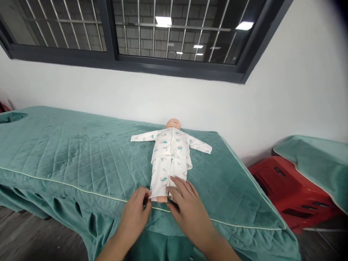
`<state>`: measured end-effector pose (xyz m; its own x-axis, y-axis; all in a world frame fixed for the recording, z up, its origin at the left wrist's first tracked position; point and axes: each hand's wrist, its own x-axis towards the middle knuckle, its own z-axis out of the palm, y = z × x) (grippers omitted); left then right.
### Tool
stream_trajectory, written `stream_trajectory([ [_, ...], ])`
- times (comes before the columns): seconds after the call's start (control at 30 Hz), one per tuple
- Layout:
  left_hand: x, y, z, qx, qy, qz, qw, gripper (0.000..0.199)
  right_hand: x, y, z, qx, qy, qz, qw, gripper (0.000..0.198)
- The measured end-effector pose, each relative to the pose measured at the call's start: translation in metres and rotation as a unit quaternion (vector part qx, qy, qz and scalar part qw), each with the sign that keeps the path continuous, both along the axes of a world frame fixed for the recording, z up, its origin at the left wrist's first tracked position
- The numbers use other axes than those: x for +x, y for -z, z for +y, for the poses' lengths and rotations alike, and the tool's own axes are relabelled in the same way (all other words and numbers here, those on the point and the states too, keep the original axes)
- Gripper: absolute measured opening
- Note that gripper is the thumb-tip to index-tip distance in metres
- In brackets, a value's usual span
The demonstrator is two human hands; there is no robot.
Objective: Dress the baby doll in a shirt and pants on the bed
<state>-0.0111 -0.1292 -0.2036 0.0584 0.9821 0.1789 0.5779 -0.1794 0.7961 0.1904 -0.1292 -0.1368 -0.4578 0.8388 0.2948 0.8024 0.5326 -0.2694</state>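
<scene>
A baby doll [173, 124] lies on its back on the green quilted bed cover [81, 152], arms spread and head toward the wall. It wears a white printed baby shirt [165, 143] and matching baby trousers [159, 177]. My left hand [136, 214] is at the outer edge of the left trouser cuff, thumb and forefinger closed about the hem. Over the right trouser leg lies my right hand [189, 206], its fingers fairly straight on the cloth and its thumb apart, near the hem. One doll foot [162, 199] shows between my hands; the other is hidden.
A white wall rises behind the bed, with a dark-framed window [174, 65] and metal bars above. On the right stands a red plastic piece [293, 192] partly under another green cover [318, 159]. The bed's front edge hangs in folds.
</scene>
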Motion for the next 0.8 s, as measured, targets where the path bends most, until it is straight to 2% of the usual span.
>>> stream_trajectory([
  [0.07, 0.002, 0.0, -0.006, 0.048, -0.001, 0.008, 0.999, 0.01, 0.009, 0.007, -0.004, -0.007, 0.019, 0.03, 0.999, 0.048],
  [0.13, 0.008, -0.005, -0.012, 0.103, 0.0, 0.028, 0.994, 0.016, 0.019, 0.015, -0.008, -0.007, 0.048, 0.063, 0.997, 0.057],
  [0.27, 0.03, -0.021, -0.014, 0.189, 0.024, 0.096, 0.977, 0.031, 0.029, 0.025, -0.013, -0.036, 0.103, 0.142, 0.984, 0.042],
  [0.47, 0.059, -0.032, 0.008, 0.187, 0.014, 0.175, 0.967, 0.019, 0.025, 0.032, -0.01, -0.093, 0.124, 0.188, 0.97, 0.02],
  [0.6, 0.063, -0.029, 0.015, 0.203, 0.018, 0.214, 0.955, 0.015, 0.024, 0.037, -0.004, -0.086, 0.122, 0.167, 0.975, 0.007],
  [0.8, 0.06, -0.025, 0.013, 0.223, 0.025, 0.18, 0.958, 0.015, 0.029, 0.024, -0.007, -0.043, 0.101, 0.182, 0.977, 0.011],
])
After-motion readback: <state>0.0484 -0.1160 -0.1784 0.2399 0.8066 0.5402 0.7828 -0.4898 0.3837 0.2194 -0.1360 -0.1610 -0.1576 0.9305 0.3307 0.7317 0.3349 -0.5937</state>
